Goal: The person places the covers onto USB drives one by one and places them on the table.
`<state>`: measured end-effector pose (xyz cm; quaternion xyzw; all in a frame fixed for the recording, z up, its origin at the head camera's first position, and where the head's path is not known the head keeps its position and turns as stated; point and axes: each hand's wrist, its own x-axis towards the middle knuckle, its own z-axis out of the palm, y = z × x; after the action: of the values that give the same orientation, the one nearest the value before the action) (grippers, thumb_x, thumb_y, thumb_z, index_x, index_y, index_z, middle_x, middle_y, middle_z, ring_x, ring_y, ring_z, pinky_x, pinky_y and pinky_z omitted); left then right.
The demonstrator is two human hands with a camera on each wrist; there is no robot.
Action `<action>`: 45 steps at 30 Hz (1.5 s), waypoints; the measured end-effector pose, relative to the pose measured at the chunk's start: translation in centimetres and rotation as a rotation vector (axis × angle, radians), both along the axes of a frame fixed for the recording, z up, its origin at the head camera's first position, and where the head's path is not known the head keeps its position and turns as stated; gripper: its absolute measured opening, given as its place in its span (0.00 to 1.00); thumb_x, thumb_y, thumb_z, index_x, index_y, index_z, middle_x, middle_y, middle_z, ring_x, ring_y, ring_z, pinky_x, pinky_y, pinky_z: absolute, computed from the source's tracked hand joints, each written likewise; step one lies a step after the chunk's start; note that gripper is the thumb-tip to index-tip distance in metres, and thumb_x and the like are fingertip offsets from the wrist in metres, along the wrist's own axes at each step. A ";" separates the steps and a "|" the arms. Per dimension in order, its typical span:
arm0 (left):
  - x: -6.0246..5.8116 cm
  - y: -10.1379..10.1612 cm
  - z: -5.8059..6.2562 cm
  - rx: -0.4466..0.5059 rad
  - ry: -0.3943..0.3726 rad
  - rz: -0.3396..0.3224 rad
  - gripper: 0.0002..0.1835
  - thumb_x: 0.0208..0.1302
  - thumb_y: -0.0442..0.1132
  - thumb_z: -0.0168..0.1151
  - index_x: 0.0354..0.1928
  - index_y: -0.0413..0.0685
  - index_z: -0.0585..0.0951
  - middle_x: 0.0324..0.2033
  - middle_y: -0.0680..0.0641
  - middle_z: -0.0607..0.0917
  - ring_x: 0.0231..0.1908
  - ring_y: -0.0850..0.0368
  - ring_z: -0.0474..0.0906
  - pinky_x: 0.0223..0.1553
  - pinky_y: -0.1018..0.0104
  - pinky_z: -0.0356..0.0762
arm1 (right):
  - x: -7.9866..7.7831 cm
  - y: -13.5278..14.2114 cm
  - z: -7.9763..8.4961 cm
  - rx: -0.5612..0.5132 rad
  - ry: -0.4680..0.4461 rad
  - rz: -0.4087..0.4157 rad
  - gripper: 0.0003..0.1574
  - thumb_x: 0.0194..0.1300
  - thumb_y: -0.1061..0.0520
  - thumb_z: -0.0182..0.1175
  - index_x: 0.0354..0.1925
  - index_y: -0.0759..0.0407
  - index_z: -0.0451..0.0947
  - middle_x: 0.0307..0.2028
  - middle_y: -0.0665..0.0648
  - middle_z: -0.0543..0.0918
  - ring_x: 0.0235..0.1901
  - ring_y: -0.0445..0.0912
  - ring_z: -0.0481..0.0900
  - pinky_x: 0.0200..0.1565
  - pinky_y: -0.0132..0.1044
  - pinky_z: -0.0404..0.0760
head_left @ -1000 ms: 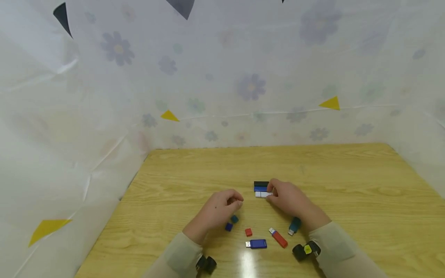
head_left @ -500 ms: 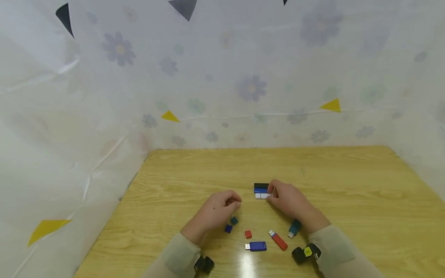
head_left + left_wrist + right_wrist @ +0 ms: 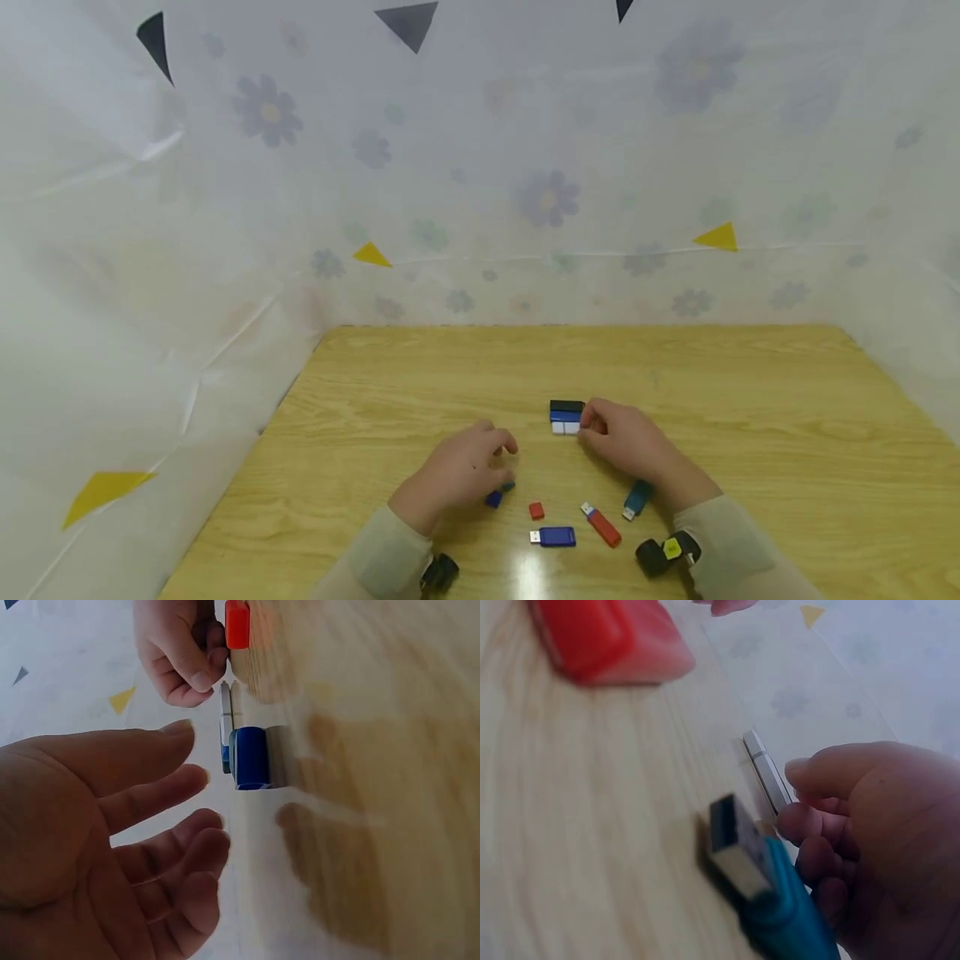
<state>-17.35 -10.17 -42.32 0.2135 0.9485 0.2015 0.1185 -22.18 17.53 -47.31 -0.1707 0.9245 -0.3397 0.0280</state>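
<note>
A white USB stick (image 3: 564, 428) lies against a blue one (image 3: 566, 417) and a black one (image 3: 567, 406) in a small stack of rows. Beside the white stick's right end rests my right hand (image 3: 626, 437), fingers loosely curled; whether they touch it is unclear. My left hand (image 3: 461, 471) hovers with spread fingers over a blue cap (image 3: 251, 757) and a teal cap (image 3: 509, 486), the latter partly hidden by the thumb. An uncapped teal USB stick (image 3: 637, 500) lies below the right wrist.
Closer to the body lie a red cap (image 3: 536, 510), an uncapped dark-blue USB stick (image 3: 557, 537) and an uncapped red USB stick (image 3: 602, 527). The wooden table (image 3: 420, 367) ends at a flowered white curtain (image 3: 480, 208) behind.
My left hand has lowered toward the caps and its thumb and fingers have spread. The right hand has drawn slightly right, off the white stick's end. The head view has tilted a little.
</note>
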 end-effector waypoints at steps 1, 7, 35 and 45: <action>0.0 0.0 0.0 -0.010 -0.006 -0.006 0.14 0.65 0.47 0.70 0.51 0.58 0.84 0.39 0.58 0.77 0.35 0.63 0.73 0.39 0.63 0.75 | -0.1 0.1 -0.1 0.000 0.001 0.004 0.06 0.67 0.53 0.66 0.37 0.47 0.76 0.23 0.47 0.74 0.22 0.44 0.70 0.28 0.40 0.70; 0.3 0.2 -0.2 -0.009 -0.073 -0.011 0.09 0.65 0.45 0.71 0.46 0.60 0.84 0.36 0.59 0.74 0.31 0.63 0.71 0.35 0.66 0.73 | -0.3 0.3 -0.2 -0.005 -0.004 0.029 0.06 0.68 0.53 0.66 0.36 0.47 0.76 0.23 0.47 0.74 0.22 0.44 0.70 0.28 0.39 0.70; -1.5 1.9 0.3 0.081 -0.012 -0.008 0.04 0.76 0.42 0.59 0.48 0.58 0.80 0.41 0.60 0.82 0.35 0.62 0.76 0.38 0.63 0.77 | -0.9 2.5 1.0 -0.035 -0.021 0.060 0.05 0.71 0.51 0.64 0.39 0.48 0.77 0.26 0.48 0.76 0.25 0.46 0.72 0.31 0.40 0.71; -0.5 1.4 0.3 0.231 -0.083 0.117 0.14 0.72 0.42 0.64 0.56 0.52 0.77 0.37 0.58 0.81 0.33 0.62 0.77 0.34 0.65 0.77 | 0.3 4.1 3.2 -0.016 -0.193 0.272 0.05 0.73 0.50 0.62 0.40 0.49 0.77 0.28 0.49 0.76 0.27 0.46 0.74 0.32 0.38 0.73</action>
<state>-17.85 -8.74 -41.99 0.1614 0.9242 0.3246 0.1202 -21.93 21.63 -44.14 -0.2611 0.8831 -0.3551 0.1610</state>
